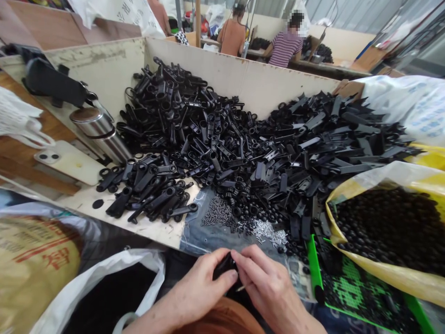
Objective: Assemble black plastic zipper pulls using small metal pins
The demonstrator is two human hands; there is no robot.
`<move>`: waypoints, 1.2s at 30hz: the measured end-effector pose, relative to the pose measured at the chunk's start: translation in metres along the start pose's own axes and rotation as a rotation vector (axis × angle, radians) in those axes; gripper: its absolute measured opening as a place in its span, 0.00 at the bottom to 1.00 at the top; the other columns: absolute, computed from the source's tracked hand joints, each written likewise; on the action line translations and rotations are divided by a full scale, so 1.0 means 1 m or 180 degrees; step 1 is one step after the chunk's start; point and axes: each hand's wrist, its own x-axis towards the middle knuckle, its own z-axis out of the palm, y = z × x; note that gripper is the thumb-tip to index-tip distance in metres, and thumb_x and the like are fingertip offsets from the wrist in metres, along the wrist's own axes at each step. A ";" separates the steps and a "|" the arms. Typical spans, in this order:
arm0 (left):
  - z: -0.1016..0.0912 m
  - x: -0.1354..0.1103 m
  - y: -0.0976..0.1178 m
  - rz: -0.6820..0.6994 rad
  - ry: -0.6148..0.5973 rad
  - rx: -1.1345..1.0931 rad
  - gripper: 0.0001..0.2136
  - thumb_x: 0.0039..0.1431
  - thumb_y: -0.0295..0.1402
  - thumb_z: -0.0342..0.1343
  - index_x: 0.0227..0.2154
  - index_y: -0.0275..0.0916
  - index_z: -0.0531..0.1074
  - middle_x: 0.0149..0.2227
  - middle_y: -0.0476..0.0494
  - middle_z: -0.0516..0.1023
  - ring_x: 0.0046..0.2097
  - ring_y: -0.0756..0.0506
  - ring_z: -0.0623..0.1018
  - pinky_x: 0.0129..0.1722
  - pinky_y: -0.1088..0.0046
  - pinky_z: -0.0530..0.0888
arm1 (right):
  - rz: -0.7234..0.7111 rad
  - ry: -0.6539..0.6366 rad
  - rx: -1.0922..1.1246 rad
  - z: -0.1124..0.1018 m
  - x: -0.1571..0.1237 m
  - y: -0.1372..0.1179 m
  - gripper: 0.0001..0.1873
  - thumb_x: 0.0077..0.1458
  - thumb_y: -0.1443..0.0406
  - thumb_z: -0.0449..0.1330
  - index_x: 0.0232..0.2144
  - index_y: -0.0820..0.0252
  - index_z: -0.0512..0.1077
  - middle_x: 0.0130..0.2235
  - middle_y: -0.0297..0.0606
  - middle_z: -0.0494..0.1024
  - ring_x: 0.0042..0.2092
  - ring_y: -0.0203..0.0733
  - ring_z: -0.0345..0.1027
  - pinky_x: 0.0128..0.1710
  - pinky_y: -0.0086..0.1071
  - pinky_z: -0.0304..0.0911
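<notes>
Low in the middle of the view, my left hand (203, 280) is closed around a black plastic part (225, 266), its thumb across the front. My right hand (269, 280) is pinched against the near right end of that part; whatever its fingertips hold is hidden. Just beyond my hands lie a heap of small silver pins (269, 233), a pile of small dark screws or pins (218, 211) and small round black pieces (259, 208). Black lever-like parts with ringed ends (153, 185) are gathered on the board to the left.
A large heap of black plastic parts (208, 130) fills the walled bench. At left stand a steel flask (100, 132) and a phone (73, 162). A yellow sack of black pieces (389, 232) and a green tray (316, 269) are at right. A white sack (156, 269) stands lower left. Several people sit beyond.
</notes>
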 end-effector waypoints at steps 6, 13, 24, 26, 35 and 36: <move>0.001 -0.004 0.004 -0.0114 -0.0017 0.0421 0.15 0.66 0.40 0.52 0.51 0.44 0.74 0.42 0.46 0.81 0.45 0.42 0.77 0.47 0.68 0.71 | 0.0713 0.0537 0.0947 0.009 -0.006 -0.002 0.12 0.66 0.70 0.59 0.49 0.53 0.77 0.36 0.37 0.77 0.33 0.38 0.74 0.31 0.27 0.70; 0.006 -0.010 0.009 -0.0294 0.0016 0.0443 0.16 0.65 0.38 0.51 0.52 0.43 0.74 0.51 0.42 0.80 0.52 0.39 0.75 0.55 0.64 0.68 | 0.1174 0.0632 0.1332 0.013 -0.019 -0.008 0.08 0.65 0.66 0.61 0.44 0.51 0.78 0.33 0.33 0.77 0.27 0.36 0.69 0.27 0.27 0.66; 0.014 -0.010 -0.011 -0.0220 -0.0087 0.0181 0.15 0.64 0.38 0.52 0.51 0.44 0.76 0.53 0.44 0.80 0.56 0.38 0.74 0.57 0.64 0.68 | 0.1017 0.0810 0.1284 0.028 -0.036 -0.012 0.10 0.65 0.71 0.59 0.45 0.53 0.76 0.33 0.34 0.75 0.30 0.37 0.70 0.29 0.28 0.67; 0.015 -0.009 -0.014 -0.0195 -0.0087 0.0266 0.16 0.65 0.37 0.52 0.52 0.44 0.76 0.56 0.44 0.79 0.58 0.38 0.73 0.59 0.63 0.66 | 0.0921 0.0838 0.1188 0.031 -0.039 -0.010 0.11 0.64 0.72 0.59 0.45 0.54 0.76 0.34 0.35 0.75 0.30 0.38 0.71 0.29 0.28 0.67; 0.020 0.012 -0.043 0.0074 0.0197 0.0321 0.16 0.66 0.41 0.54 0.51 0.39 0.75 0.42 0.42 0.82 0.44 0.42 0.77 0.48 0.69 0.70 | 0.1163 0.0974 0.1330 0.050 -0.037 0.003 0.07 0.66 0.68 0.58 0.39 0.55 0.77 0.34 0.35 0.73 0.30 0.37 0.68 0.29 0.28 0.66; 0.020 0.014 -0.044 0.0150 0.0194 0.0319 0.16 0.67 0.42 0.53 0.50 0.39 0.75 0.37 0.45 0.81 0.39 0.43 0.77 0.43 0.70 0.70 | 0.1294 0.0887 0.1424 0.052 -0.036 0.005 0.07 0.66 0.67 0.58 0.38 0.56 0.77 0.34 0.35 0.73 0.30 0.37 0.68 0.29 0.29 0.65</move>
